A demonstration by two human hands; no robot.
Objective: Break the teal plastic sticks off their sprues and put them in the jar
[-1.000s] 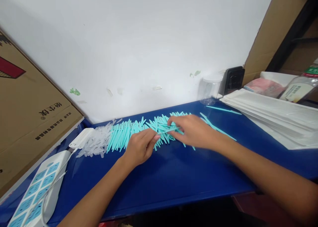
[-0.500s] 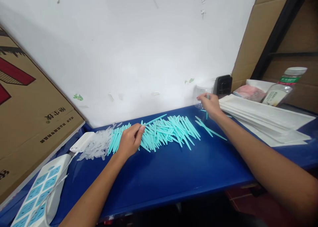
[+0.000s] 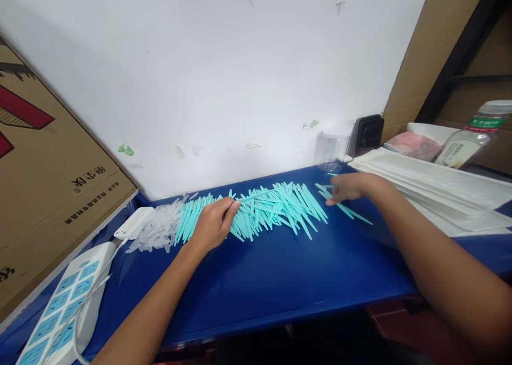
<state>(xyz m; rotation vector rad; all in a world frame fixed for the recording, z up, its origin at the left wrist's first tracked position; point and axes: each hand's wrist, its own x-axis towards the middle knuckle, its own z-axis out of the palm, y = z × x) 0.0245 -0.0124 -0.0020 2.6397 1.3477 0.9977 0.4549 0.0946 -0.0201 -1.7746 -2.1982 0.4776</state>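
Note:
My left hand (image 3: 218, 222) is closed, with thumb and forefinger pinching a slim turquoise plastic stick (image 3: 258, 195) that points right. Beneath and beside it spreads a long pile of similar turquoise sticks (image 3: 288, 208). My right hand (image 3: 348, 188) is over a few loose turquoise sticks (image 3: 348, 211) right of the pile. Its thumb and fingers look apart around the ends of these sticks, and nothing is clearly gripped. Left of the pile lies a heap of small translucent plastic pieces (image 3: 158, 227). A clear jar (image 3: 335, 147) stands behind my right hand.
A blue table (image 3: 280, 277) runs along a white wall. At left are a power strip (image 3: 68, 303), a white adapter (image 3: 133, 222) and a cardboard box (image 3: 52, 168). White envelopes (image 3: 436, 186), a black case (image 3: 368, 133) and a bottle (image 3: 468, 141) stand or lie at right.
My right hand has come down from in front of the jar to the loose sticks, and the stick it held no longer shows in it. My left hand keeps its stick, now lower over the pile.

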